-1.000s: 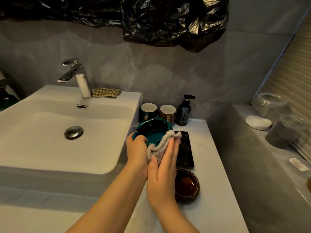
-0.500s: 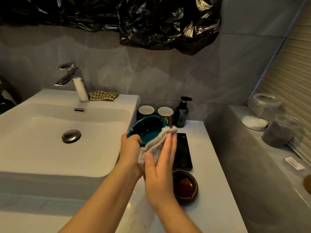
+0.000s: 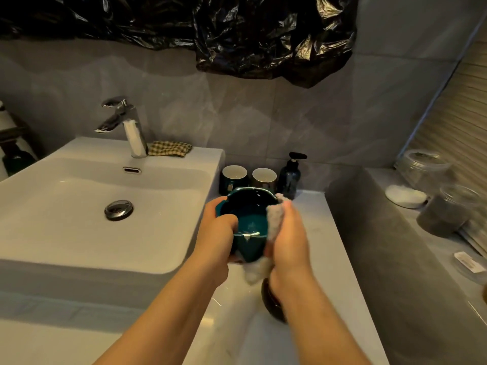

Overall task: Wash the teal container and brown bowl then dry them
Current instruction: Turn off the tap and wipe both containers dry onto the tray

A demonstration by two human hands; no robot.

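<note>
The teal container [image 3: 249, 222] is held above the counter, its opening facing up toward me. My left hand [image 3: 217, 233] grips its left rim, thumb inside. My right hand [image 3: 288, 238] holds a grey cloth [image 3: 274, 225] against the container's right wall; the cloth's tail hangs below. The brown bowl [image 3: 271, 304] sits on the counter under my right wrist, mostly hidden by it.
White sink [image 3: 79, 227] with chrome tap [image 3: 123, 122] lies to the left, a checked cloth [image 3: 168, 148] on its back edge. Two mugs [image 3: 234, 176] and a dark pump bottle [image 3: 290, 177] stand behind the container. Glass jars [image 3: 424, 167] sit on the right ledge.
The container has turned from tilted to opening-up and come closer. My right hand went from flat fingers on the cloth to wrapping the cloth round the right wall. The black tray is hidden now.
</note>
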